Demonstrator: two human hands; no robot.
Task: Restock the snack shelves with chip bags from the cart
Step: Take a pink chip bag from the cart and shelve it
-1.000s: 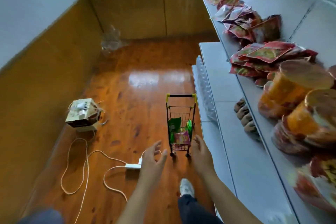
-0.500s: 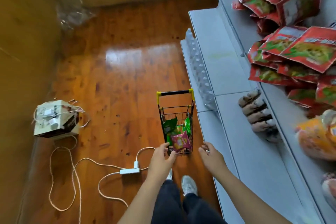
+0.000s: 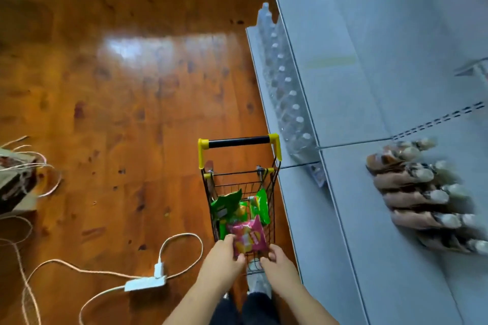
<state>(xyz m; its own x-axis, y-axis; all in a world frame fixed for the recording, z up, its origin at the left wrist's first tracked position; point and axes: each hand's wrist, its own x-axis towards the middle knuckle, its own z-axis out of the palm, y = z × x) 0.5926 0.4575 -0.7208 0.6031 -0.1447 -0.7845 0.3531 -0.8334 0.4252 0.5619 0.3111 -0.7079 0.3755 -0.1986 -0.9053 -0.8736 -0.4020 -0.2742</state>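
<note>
A small wire cart with a black and yellow handle stands on the wood floor against the grey shelf unit. It holds a pink chip bag on top, with green chip bags behind it. My left hand pinches the pink bag's lower left edge at the cart's near end. My right hand curls its fingers and thumb at the bag's lower right corner, just above the cart's rim.
Brown packs lie in a row on the low grey shelf. A line of clear bottles runs along the shelf's base. A white power strip with looping cables lies on the floor to the left, beyond it a box.
The view has tipped down and closed in on the cart. Both hands moved from open beside the cart's near end onto the pink bag and took hold of it.
</note>
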